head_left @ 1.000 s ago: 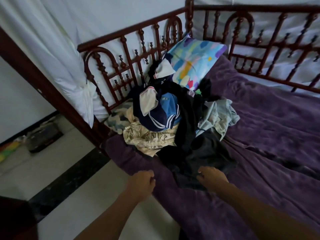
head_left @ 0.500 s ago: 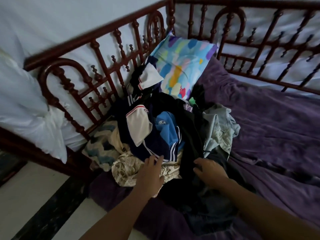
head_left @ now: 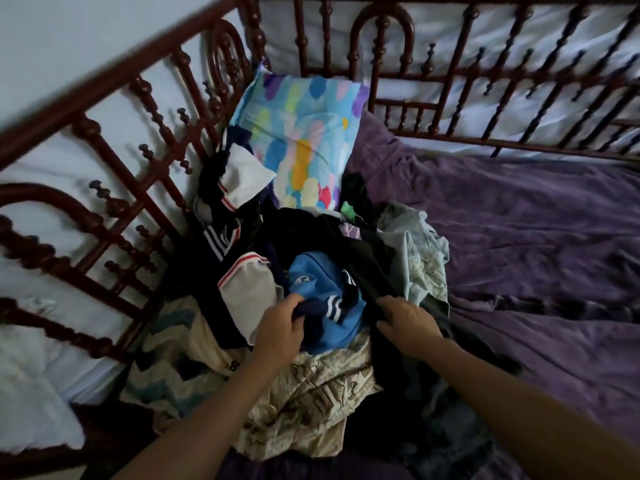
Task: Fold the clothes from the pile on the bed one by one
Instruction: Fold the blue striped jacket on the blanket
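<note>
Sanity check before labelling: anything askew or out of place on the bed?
Nothing damaged or spilled. Only oddity: a white sleeve with red trim strays above the clothes pile, propped up in the corner between the bed rail and the pillow.

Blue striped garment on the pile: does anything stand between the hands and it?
Nothing stands between them: the left hand grips the blue striped garment at its navy edge. Only a black garment drapes over its far and right side, and the right hand grips that one.
</note>
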